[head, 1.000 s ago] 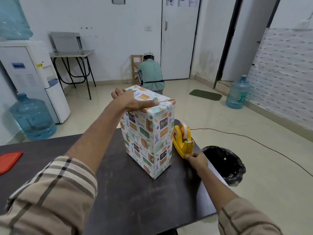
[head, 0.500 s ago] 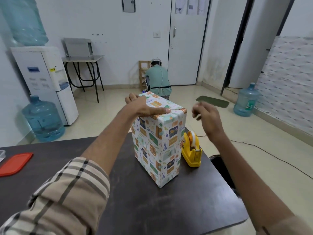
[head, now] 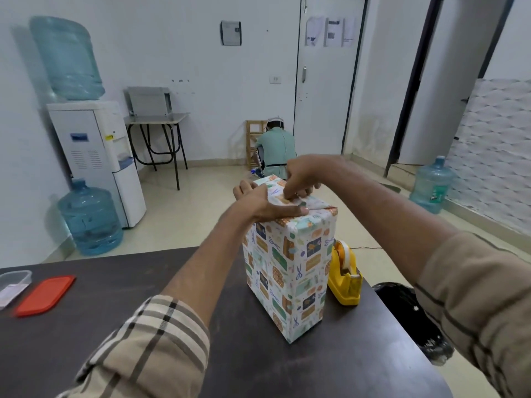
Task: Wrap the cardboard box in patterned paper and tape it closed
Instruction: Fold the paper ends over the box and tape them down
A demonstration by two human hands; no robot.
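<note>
The box [head: 290, 271], covered in patterned paper, stands upright on the dark table [head: 143, 282]. My left hand [head: 267, 205] lies flat across its top, pressing the folded paper down, thumb along the front edge. My right hand [head: 301, 179] is over the top too, fingertips pinched down onto the paper fold; whether a piece of tape is between them is too small to tell. A yellow tape dispenser [head: 344, 277] stands on the table touching the box's right side.
A red lid [head: 44, 294] and a clear container [head: 13, 282] lie at the table's left. A black-lined bin [head: 411, 317] stands beside the right table edge. A person [head: 275, 153] crouches by the far door. Water bottles and a dispenser [head: 97, 159] line the walls.
My right hand went from the tape dispenser up into the air and now down onto the top of the box. My left hand stayed pressed on the top. The camera tilted upward.
</note>
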